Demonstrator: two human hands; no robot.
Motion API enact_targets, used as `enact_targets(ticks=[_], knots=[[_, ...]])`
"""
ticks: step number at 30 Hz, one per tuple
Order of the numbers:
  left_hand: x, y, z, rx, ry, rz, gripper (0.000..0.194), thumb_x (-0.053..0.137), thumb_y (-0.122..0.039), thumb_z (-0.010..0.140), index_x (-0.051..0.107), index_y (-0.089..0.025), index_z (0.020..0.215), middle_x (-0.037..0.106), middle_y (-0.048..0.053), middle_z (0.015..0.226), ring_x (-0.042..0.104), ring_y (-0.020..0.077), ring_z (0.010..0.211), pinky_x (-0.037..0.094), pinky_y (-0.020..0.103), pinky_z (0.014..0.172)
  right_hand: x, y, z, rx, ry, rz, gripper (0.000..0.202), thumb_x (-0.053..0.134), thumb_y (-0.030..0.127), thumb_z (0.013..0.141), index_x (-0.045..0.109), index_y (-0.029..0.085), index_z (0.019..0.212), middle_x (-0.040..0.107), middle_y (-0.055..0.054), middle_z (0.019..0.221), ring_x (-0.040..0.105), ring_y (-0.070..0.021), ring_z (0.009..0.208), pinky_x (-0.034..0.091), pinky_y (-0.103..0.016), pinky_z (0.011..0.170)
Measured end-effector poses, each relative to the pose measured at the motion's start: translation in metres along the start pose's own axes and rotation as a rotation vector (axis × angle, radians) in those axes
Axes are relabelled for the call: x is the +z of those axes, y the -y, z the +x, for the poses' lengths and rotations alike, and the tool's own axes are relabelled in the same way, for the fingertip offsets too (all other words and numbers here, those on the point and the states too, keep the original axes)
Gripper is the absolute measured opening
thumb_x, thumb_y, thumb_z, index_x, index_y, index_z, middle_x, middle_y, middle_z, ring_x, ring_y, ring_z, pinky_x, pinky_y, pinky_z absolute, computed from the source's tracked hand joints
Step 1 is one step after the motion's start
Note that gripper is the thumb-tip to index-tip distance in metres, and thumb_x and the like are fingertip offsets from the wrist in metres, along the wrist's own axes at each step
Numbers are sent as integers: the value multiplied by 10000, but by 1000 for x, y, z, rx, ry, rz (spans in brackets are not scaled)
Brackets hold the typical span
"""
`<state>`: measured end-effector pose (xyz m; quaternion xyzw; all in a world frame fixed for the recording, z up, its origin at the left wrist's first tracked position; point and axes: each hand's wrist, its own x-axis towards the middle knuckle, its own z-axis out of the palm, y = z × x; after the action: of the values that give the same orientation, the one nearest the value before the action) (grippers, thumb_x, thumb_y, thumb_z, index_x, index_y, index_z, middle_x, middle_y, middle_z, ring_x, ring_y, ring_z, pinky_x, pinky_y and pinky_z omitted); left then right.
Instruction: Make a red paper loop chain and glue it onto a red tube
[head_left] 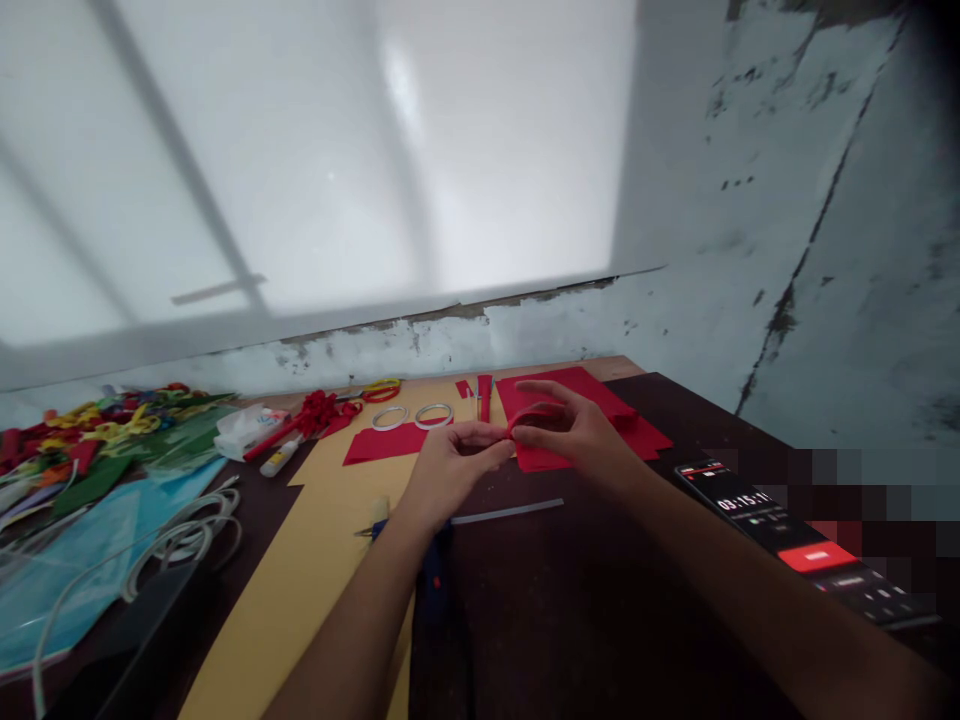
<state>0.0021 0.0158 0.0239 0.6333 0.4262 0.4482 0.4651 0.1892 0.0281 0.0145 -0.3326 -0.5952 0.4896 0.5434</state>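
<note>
Bare forearms point(697, 570) reach in closest, converging over the middle of the table. Left hand point(454, 462) pinches a curled red strip point(531, 414) at its near end; right hand point(574, 428) grips it too, thumb below, index finger raised. Curling the strip into a loop looks like the step in hand, and the next move seems to call for a steady pinch where the curve closes.

Across the dark brown tabletop point(615, 630), left to right: a blue plastic packet point(82, 590), a coiled white cable point(184, 545), a small glue bottle point(281, 457), tan paper point(330, 560), yellow-handled scissors point(382, 390), two tape rolls point(390, 427), and what appears to be a blue glue gun point(433, 590), partly under the left forearm. Red sheets point(570, 383) lie just behind the hands; a phone point(757, 505) showing a timer sits at right.

Behind, a pale wall point(750, 330) shows cracks and flaking paint, with window-like light falling on its upper left.
</note>
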Motion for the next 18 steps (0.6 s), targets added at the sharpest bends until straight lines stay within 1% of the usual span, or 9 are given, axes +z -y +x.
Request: enact_targets(ticks=[2, 5, 8, 10, 14, 18], knots=[[0, 1, 0, -15, 1, -9, 245, 792, -347, 720, 760, -177, 894, 740, 42, 804, 638, 133, 679, 485, 252, 666, 0, -2, 0, 19, -16, 85, 684, 848, 320, 673, 546, 252, 1282, 726, -41, 929, 693, -211, 870, 554, -367, 813], [-1, 0, 0, -19, -7, -22, 237, 801, -338, 710, 767, -184, 886, 739, 33, 779, 634, 128, 660, 488, 251, 655, 1, -4, 0, 44, -13, 154, 675, 847, 321, 684, 543, 262, 1283, 726, -44, 941, 687, -197, 852, 551, -350, 798], [0, -1, -1, -15, 15, -5, 235, 817, -342, 695, 774, -186, 866, 732, 28, 754, 636, 134, 665, 496, 255, 655, 1, -3, 0, 65, 26, 131, 631, 847, 320, 686, 572, 250, 1249, 721, -31, 902, 678, -183, 833, 541, -329, 779], [0, -1, -1, -35, 36, -31, 233, 827, -340, 687, 778, -188, 857, 730, 29, 755, 641, 137, 676, 510, 260, 669, 2, -1, -1, 61, 40, 100, 616, 846, 311, 686, 580, 244, 1238, 718, -23, 886, 676, -177, 828, 536, -324, 780], [0, 1, -1, -109, 78, -174, 218, 830, -313, 701, 786, -195, 879, 745, 40, 821, 659, 125, 718, 541, 261, 739, 2, 2, -1, 37, 38, 69, 588, 844, 307, 686, 596, 248, 1216, 716, -11, 877, 677, -173, 835, 534, -330, 803], [-2, 1, -2, -200, 100, -332, 202, 848, -260, 694, 786, -171, 865, 748, 48, 856, 672, 99, 732, 553, 213, 760, 2, 1, 0, 13, 29, 89, 563, 839, 305, 699, 603, 254, 1208, 712, -6, 872, 678, -169, 831, 533, -319, 789]])
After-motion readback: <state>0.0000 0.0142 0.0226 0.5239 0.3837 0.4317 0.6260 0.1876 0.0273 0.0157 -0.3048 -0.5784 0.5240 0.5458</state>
